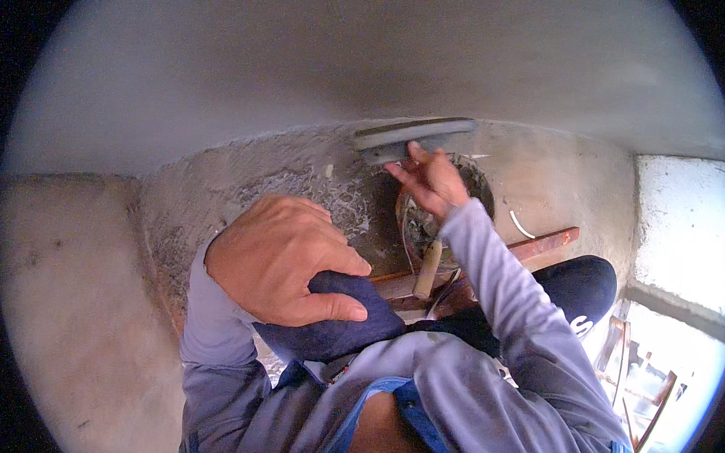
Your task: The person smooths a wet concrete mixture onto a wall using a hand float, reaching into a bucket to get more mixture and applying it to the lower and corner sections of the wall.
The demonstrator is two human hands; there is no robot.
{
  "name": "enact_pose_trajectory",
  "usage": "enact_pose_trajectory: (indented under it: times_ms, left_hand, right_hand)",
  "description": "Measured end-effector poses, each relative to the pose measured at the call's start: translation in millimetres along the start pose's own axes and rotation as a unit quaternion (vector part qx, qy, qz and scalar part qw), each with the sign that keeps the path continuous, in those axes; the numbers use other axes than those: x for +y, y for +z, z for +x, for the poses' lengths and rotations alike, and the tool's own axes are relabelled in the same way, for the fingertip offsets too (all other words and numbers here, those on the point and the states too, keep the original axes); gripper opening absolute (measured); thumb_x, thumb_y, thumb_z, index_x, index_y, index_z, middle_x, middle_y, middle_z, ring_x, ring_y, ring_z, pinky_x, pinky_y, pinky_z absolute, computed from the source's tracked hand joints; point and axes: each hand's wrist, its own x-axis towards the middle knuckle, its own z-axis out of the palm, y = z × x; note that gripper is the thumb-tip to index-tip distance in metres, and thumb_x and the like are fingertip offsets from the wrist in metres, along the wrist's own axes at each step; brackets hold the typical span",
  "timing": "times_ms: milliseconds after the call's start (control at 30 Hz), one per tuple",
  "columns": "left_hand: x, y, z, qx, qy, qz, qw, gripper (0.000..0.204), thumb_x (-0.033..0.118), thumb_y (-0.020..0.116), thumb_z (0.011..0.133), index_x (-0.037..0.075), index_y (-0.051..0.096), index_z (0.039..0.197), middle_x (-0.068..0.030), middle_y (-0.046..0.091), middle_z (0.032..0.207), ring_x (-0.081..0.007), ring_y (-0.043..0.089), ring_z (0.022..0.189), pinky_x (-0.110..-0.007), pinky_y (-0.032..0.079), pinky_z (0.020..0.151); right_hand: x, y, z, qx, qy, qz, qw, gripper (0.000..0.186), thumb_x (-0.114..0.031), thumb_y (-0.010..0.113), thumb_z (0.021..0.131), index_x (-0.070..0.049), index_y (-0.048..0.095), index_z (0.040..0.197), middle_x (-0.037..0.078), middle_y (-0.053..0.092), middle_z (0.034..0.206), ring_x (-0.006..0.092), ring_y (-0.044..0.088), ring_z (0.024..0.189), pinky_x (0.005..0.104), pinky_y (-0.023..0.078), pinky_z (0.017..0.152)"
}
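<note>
My right hand [434, 181] is closed on a long, flat plastering trowel [418, 131], held where the grey wall [384, 55] meets the floor. The trowel's handle is partly hidden by my fingers. Beneath that hand stands a round bucket [489, 191] with grey mortar stuck inside. A pale wooden handle [428, 270] of another tool leans out over the bucket's near side; its other end cannot be made out. My left hand [286, 256] lies over my bent, dark-trousered knee [347, 310], thumb apart from the fingers, holding nothing.
Rough floor with wet mortar splashes [288, 188] runs along the wall. A reddish-brown wooden bar [545, 243] lies behind the bucket, near a thin white curved strip [522, 225]. A bare wall [76, 296] bounds the left. At right is a bright opening with wooden pieces [655, 408].
</note>
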Motion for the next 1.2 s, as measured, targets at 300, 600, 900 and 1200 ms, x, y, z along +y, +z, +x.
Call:
enact_pose_trajectory:
  times_ms: [300, 600, 900, 1200]
  left_hand:
    - [-94.8, -4.7, 17.7, -0.063, -0.209, -0.336, 0.916, 0.05, 0.046, 0.052, 0.088, 0.003, 0.058, 0.111, -0.0126, 0.063, 0.102, -0.0186, 0.059, 0.095, -0.034, 0.048, 0.078]
    - [-49.0, 78.1, 141.6, -0.329, -0.147, -0.023, 0.933, 0.045, 0.044, 0.053, 0.086, 0.004, 0.053, 0.107, -0.0167, 0.061, 0.095, -0.0317, 0.059, 0.09, -0.041, 0.047, 0.079]
    - [-46.3, 145.9, 185.2, 0.188, -0.619, -0.491, 0.584, 0.072, 0.058, 0.034, 0.088, 0.005, 0.028, 0.136, -0.016, 0.039, 0.136, -0.0286, 0.035, 0.126, -0.046, 0.026, 0.102]
    - [-1.5, 191.0, 171.3, 0.228, -0.623, -0.593, 0.456, 0.067, 0.064, 0.022, 0.088, 0.009, 0.052, 0.112, -0.0069, 0.056, 0.107, -0.0201, 0.052, 0.099, -0.043, 0.034, 0.092]
  right_hand:
    - [-137.1, -48.8, -98.9, -0.154, -0.161, -0.079, 0.972, 0.013, -0.008, 0.057, 0.086, 0.0, 0.047, 0.09, 0.011, 0.057, 0.085, 0.0271, 0.06, 0.081, 0.0477, 0.053, 0.08]
    - [-235.6, -150.6, -211.3, -0.129, -0.575, 0.094, 0.802, 0.037, -0.016, 0.049, 0.091, 0.0, 0.045, 0.124, 0.02, 0.046, 0.129, 0.0334, 0.039, 0.124, 0.0507, 0.03, 0.106]
    - [-295.4, -270.6, -140.1, -0.178, -0.543, 0.258, 0.78, 0.037, -0.016, 0.053, 0.088, -0.002, 0.048, 0.122, 0.017, 0.048, 0.128, 0.0308, 0.041, 0.123, 0.0506, 0.027, 0.106]
    - [-253.4, -356.1, 60.6, 0.048, -0.3, 0.166, 0.938, 0.029, -0.003, 0.049, 0.089, -0.012, 0.045, 0.116, 0.003, 0.057, 0.101, 0.0168, 0.057, 0.086, 0.0329, 0.052, 0.065]
